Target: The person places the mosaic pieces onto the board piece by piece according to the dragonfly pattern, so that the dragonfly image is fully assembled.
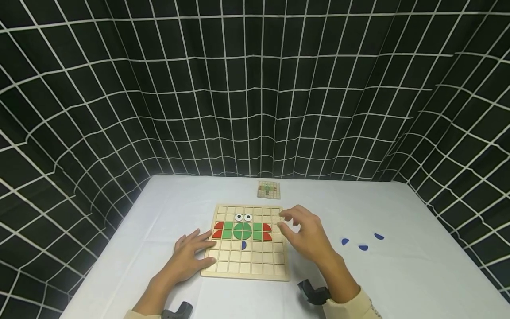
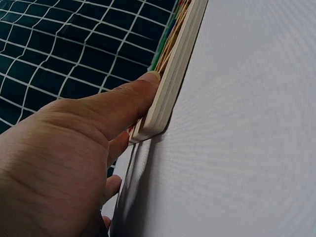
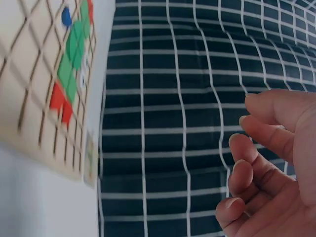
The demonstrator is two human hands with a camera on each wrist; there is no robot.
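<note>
A square wooden grid board (image 1: 256, 269) lies flat on the table. Green pieces (image 1: 228, 225), red pieces (image 1: 218, 225) and two eye pieces (image 1: 239, 217) form a figure in its cells, with one blue half-round piece (image 1: 244, 245) below the green circle. Along the board's left edge rests my left hand (image 1: 186, 258), fingers spread; in the left wrist view its thumb (image 2: 123, 101) touches the frame. My right hand (image 1: 307, 232) is held over the board's right edge, thumb and fingers bent and apart, nothing between them. The right wrist view also shows that hand (image 3: 276, 163) holding nothing.
Three loose blue half-round pieces (image 1: 363, 248) lie on the white tablecloth (image 1: 398, 283) to the right. Beyond the board lies a small card (image 1: 268, 189) picturing a similar figure. A black curtain (image 1: 255, 97) with white grid lines surrounds the table's back and sides.
</note>
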